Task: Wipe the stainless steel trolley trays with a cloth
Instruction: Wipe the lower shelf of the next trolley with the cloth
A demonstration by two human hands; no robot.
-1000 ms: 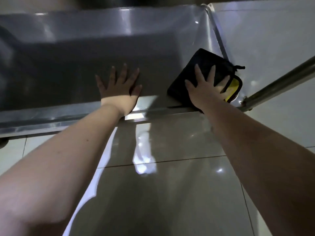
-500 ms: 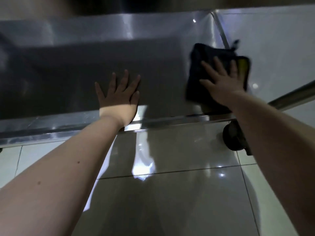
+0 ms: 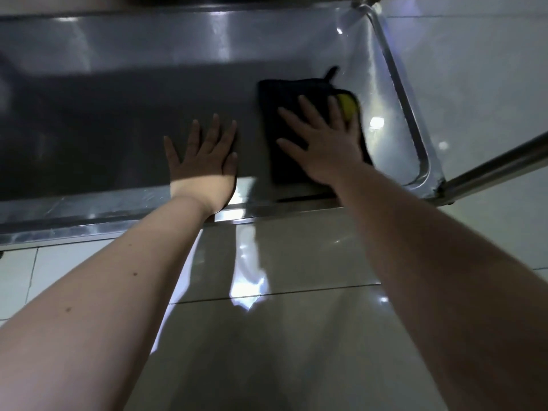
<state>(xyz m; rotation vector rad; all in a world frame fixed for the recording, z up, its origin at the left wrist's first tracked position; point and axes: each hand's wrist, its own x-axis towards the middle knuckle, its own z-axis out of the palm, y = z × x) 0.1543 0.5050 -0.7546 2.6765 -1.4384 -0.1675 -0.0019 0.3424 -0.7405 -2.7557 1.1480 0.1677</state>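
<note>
A stainless steel trolley tray (image 3: pixel 98 114) fills the upper part of the head view, low above the floor and partly in shadow. A folded black cloth (image 3: pixel 278 108) with a yellow patch and a small loop lies on the tray's right half. My right hand (image 3: pixel 323 143) presses flat on the cloth with spread, straight fingers. My left hand (image 3: pixel 204 158) rests flat on the bare tray just left of the cloth, near the tray's front rim.
The tray's raised right rim (image 3: pixel 412 120) and front rim (image 3: pixel 89 226) bound the surface. A steel trolley tube (image 3: pixel 498 167) runs out from the front right corner. Glossy floor tiles (image 3: pixel 281 336) lie below and to the right.
My right hand slid the cloth from the front right corner away and to the right, then back left, away from the right rim. My left hand stayed flat in place.
</note>
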